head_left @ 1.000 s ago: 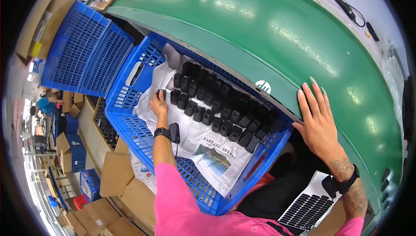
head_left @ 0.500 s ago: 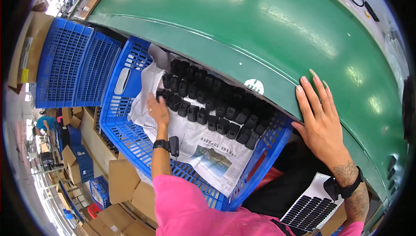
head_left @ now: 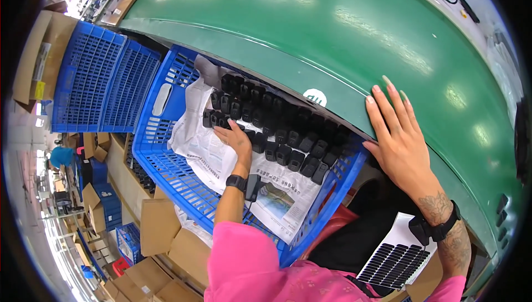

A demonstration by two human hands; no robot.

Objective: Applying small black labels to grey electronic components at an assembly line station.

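Observation:
Inside a blue plastic crate (head_left: 160,166), rows of small black devices (head_left: 296,160) stand packed together on printed newspaper (head_left: 202,158). Over the row nearest me, my left hand (head_left: 235,140) has its fingers stretched out against the devices, and covers some of them. Whether the fingertips press on any one device is hard to see. My right hand (head_left: 403,144) lies spread on the front edge of a green tabletop (head_left: 310,41), holding nothing. Each wrist wears a black strap with a small black box on it.
The table overhangs the crate's far side. Stacked blue crates (head_left: 91,77) and a cardboard box (head_left: 58,52) stand to the left. Open cartons (head_left: 160,227) are at the lower left. A white sheet of black stickers (head_left: 396,260) lies near my right forearm.
My left hand has moved right along the near row of devices, from its left end. The right hand stays resting on the table edge. The view has shifted slightly.

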